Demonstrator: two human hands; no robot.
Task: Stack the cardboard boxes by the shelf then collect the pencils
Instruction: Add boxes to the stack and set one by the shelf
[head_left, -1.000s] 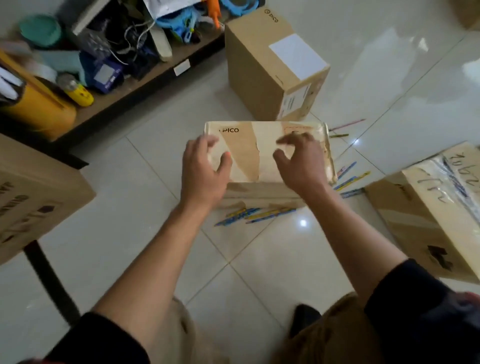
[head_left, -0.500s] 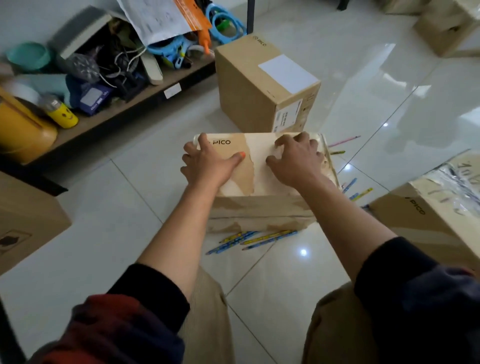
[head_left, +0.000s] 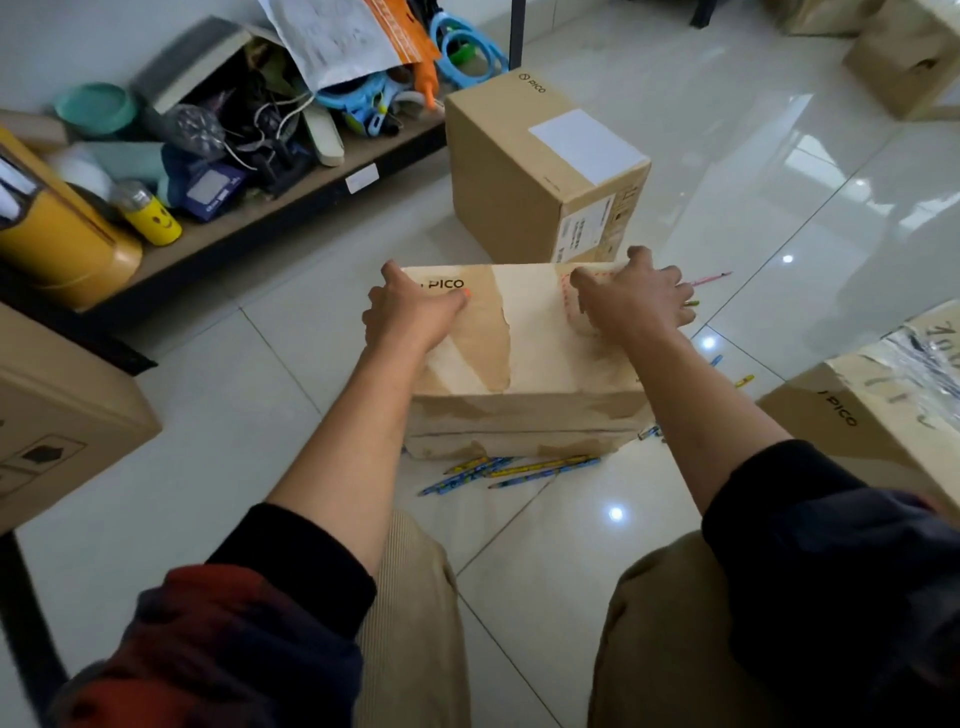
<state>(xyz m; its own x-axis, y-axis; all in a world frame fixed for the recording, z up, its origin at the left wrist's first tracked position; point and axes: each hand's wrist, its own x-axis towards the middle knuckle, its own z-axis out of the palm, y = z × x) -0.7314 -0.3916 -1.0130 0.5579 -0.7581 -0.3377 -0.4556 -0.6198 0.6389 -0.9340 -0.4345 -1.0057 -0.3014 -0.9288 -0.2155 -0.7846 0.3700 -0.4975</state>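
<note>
Both hands (head_left: 415, 317) (head_left: 631, 306) grip torn, peeling cardboard box (head_left: 524, 384) top edges.

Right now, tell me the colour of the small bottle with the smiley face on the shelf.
Yellow, with a dark smiley face: the bottle shows best in the head view.

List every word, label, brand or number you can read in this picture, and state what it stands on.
"PICO": top of the torn box that both hands grip.
"PICO": top corner of the sealed box by the shelf.
"PICO": side of the taped box on the right.
Side label on the sealed box: too small to read.
Handwriting on the taped box: unclear.
</note>
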